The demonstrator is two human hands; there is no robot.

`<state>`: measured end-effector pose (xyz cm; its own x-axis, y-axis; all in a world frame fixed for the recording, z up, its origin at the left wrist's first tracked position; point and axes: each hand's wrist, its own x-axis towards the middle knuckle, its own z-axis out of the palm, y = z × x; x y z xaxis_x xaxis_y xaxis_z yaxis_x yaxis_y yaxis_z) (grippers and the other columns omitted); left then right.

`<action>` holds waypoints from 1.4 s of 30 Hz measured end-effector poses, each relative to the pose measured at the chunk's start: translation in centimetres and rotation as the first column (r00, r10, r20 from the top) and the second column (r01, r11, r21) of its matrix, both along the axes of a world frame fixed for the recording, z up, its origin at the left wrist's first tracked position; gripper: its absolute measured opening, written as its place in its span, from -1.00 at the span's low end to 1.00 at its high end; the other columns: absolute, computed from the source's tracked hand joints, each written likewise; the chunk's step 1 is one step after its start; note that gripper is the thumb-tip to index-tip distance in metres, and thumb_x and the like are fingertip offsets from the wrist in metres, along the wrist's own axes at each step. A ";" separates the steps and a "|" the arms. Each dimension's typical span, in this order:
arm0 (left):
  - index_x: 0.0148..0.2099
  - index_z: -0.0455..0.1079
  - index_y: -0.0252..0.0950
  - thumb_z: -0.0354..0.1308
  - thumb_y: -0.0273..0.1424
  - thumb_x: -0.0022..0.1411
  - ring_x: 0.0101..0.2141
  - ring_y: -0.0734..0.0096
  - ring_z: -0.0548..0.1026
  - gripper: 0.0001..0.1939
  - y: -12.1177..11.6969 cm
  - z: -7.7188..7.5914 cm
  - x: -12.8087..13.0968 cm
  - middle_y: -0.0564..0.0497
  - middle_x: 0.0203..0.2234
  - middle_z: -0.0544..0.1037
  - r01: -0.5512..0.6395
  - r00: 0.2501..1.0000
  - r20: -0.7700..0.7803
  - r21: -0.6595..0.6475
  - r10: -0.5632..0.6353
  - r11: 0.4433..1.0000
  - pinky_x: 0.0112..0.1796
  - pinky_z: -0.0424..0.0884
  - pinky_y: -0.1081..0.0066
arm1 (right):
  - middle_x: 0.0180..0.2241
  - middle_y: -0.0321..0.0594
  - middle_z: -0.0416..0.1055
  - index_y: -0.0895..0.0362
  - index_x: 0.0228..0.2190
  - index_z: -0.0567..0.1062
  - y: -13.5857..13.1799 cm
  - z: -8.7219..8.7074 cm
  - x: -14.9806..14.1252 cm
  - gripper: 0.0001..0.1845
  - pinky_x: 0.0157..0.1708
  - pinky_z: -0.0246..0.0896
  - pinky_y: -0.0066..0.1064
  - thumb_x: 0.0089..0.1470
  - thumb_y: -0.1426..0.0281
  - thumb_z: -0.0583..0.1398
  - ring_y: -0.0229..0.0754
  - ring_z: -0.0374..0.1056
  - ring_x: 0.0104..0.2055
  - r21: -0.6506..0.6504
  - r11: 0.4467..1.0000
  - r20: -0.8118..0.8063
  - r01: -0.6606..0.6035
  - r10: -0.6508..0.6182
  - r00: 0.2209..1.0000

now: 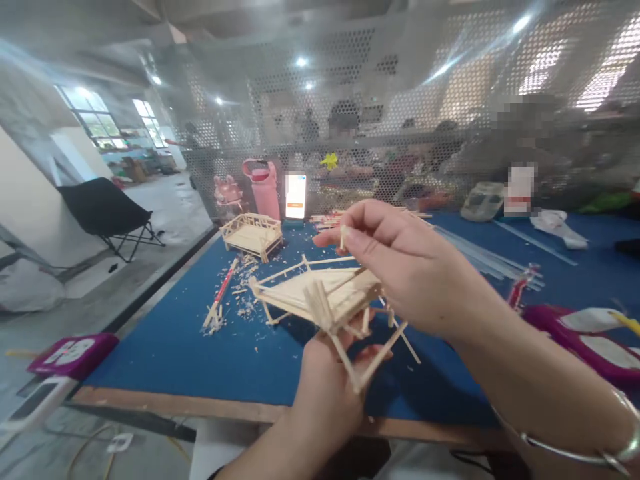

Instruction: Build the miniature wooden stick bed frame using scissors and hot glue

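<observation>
My left hand (327,387) is closed around the underside of a small model (320,293) built of thin wooden sticks, holding it tilted above the blue table (165,347). My right hand (400,267) is over the model's top. Its thumb and forefinger pinch a short wooden stick piece (343,238) just above the model's upper rail. A silver bangle (575,453) sits on my right wrist.
A finished stick bench (253,235) stands at the far left of the table beside a pink bottle (263,188) and a lit phone (295,196). Wood shavings and a red-handled tool (223,293) lie left of the model. Long sticks (480,257) lie right; a perforated screen stands behind.
</observation>
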<state>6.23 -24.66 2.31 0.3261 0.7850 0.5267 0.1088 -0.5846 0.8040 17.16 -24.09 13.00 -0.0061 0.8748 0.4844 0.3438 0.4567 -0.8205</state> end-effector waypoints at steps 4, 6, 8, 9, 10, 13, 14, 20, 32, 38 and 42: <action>-0.31 0.47 -0.26 0.07 -0.43 0.15 -0.22 0.22 0.52 -0.86 1.2 1.0 -2.4 -0.06 -0.37 0.59 -0.118 0.992 0.017 -0.130 0.122 0.984 -0.10 0.42 0.20 | -0.50 -0.32 0.39 0.11 -0.53 0.28 1.8 1.1 -1.4 -0.81 -0.56 -0.01 -0.43 0.13 0.45 0.06 -0.38 0.09 -0.61 -0.044 0.996 0.064 -0.076 0.079 0.995; -0.40 0.43 -0.27 0.10 -0.41 0.12 -0.27 0.24 0.53 -0.90 1.5 1.7 -4.4 -0.05 -0.42 0.58 -0.129 0.985 0.085 -0.240 0.153 0.962 -0.15 0.44 0.23 | -0.53 -0.33 0.41 0.11 -0.57 0.28 3.2 2.2 -2.0 -0.78 -0.57 -0.01 -0.43 0.09 0.47 0.09 -0.39 0.05 -0.64 -0.049 0.991 0.076 -0.128 0.131 0.988; -0.43 0.33 -0.28 0.11 -0.41 0.10 -0.31 0.29 0.55 -0.92 1.3 2.5 -6.3 -0.03 -0.41 0.58 -0.090 0.944 0.263 -0.373 0.198 0.923 -0.24 0.47 0.31 | -0.55 -0.32 0.42 0.11 -0.62 0.27 4.6 3.2 -2.6 -0.75 -0.56 0.02 -0.42 0.06 0.50 0.12 -0.38 0.09 -0.63 -0.059 0.986 0.082 -0.157 0.161 0.984; -0.40 0.28 -0.27 0.10 -0.39 0.11 -0.32 0.30 0.55 -0.92 1.1 2.9 -7.1 -0.02 -0.40 0.58 -0.054 0.906 0.363 -0.414 0.219 0.909 -0.28 0.48 0.34 | -0.56 -0.31 0.42 0.11 -0.63 0.27 5.2 3.7 -2.9 -0.73 -0.54 0.04 -0.42 0.06 0.51 0.13 -0.36 0.13 -0.62 -0.073 0.985 0.084 -0.158 0.164 0.983; -0.32 0.25 -0.24 0.07 -0.36 0.14 -0.36 0.31 0.56 -0.92 0.9 3.3 -7.7 0.00 -0.40 0.58 -0.027 0.876 0.422 -0.442 0.234 0.897 -0.33 0.49 0.36 | -0.56 -0.30 0.42 0.11 -0.64 0.28 5.7 4.0 -3.2 -0.72 -0.53 0.06 -0.41 0.07 0.51 0.13 -0.35 0.16 -0.60 -0.093 0.984 0.086 -0.152 0.160 0.983; 0.02 0.14 -0.11 0.10 -0.26 0.15 -0.46 0.34 0.57 -0.62 0.5 4.7 -8.1 0.04 -0.41 0.59 0.018 0.895 0.410 -0.428 0.176 0.904 -0.45 0.49 0.41 | -0.55 -0.27 0.44 0.11 -0.63 0.33 6.6 4.2 -3.5 -0.72 -0.50 0.10 -0.39 0.09 0.50 0.11 -0.31 0.22 -0.55 -0.135 0.982 0.080 -0.129 0.141 0.987; 0.08 0.13 -0.11 0.13 -0.24 0.13 -0.46 0.33 0.56 -0.53 0.6 5.3 -7.8 0.04 -0.42 0.58 0.025 0.925 0.355 -0.408 0.133 0.913 -0.46 0.49 0.42 | -0.53 -0.27 0.45 0.11 -0.62 0.35 6.8 4.1 -3.5 -0.74 -0.50 0.11 -0.38 0.09 0.49 0.11 -0.30 0.23 -0.55 -0.127 0.983 0.064 -0.135 0.144 0.987; -0.14 0.37 -0.30 0.16 -0.18 0.12 -0.49 0.40 0.53 -0.67 3.7 8.1 -5.3 0.01 -0.52 0.54 0.012 0.985 0.167 -0.348 0.049 0.937 -0.48 0.46 0.50 | -0.47 -0.30 0.49 0.10 -0.54 0.35 5.6 3.7 -1.1 -0.78 -0.35 0.26 -0.35 0.14 0.41 0.08 -0.26 0.39 -0.40 -0.019 0.994 -0.143 -0.112 0.108 0.984; -0.19 0.34 -0.25 0.20 -0.26 -0.02 -0.50 0.34 0.57 -0.68 11.7 6.9 -4.6 -0.01 -0.52 0.58 0.362 0.916 0.332 -0.448 -0.224 0.818 -0.55 0.43 0.50 | -0.40 -0.31 0.47 -0.03 -0.24 0.38 -0.2 -2.3 3.9 -0.83 -0.35 0.28 -0.39 0.07 0.42 0.16 -0.23 0.42 -0.37 0.336 0.888 -0.031 0.314 -0.322 0.946; 0.01 0.31 -0.29 0.13 -0.21 0.10 -0.47 0.37 0.54 -0.56 11.4 5.5 -3.7 -0.04 -0.47 0.56 0.284 0.939 0.292 -0.371 -0.179 0.884 -0.53 0.45 0.48 | -0.32 -0.28 0.52 -0.02 -0.24 0.46 1.4 -4.0 3.4 -0.78 -0.31 0.25 -0.33 0.06 0.49 0.14 -0.17 0.43 -0.29 0.505 0.851 0.411 0.144 -0.384 0.826; 0.03 0.30 -0.35 0.13 -0.22 0.12 -0.63 0.50 0.43 -0.53 10.4 5.9 -3.0 0.06 -0.58 0.46 0.190 0.956 0.281 -0.361 -0.087 0.913 -0.66 0.35 0.55 | -0.40 -0.25 0.49 0.00 -0.38 0.50 2.1 -3.8 2.9 -0.84 -0.29 0.16 -0.26 -0.01 0.51 0.21 -0.15 0.36 -0.33 0.648 0.753 0.444 0.114 -0.496 0.746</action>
<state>3.20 -14.29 8.20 0.3417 0.8983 0.2763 -0.1880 -0.2227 0.9566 20.07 -22.01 9.18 -0.2224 0.4518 0.8640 0.8470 0.5283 -0.0582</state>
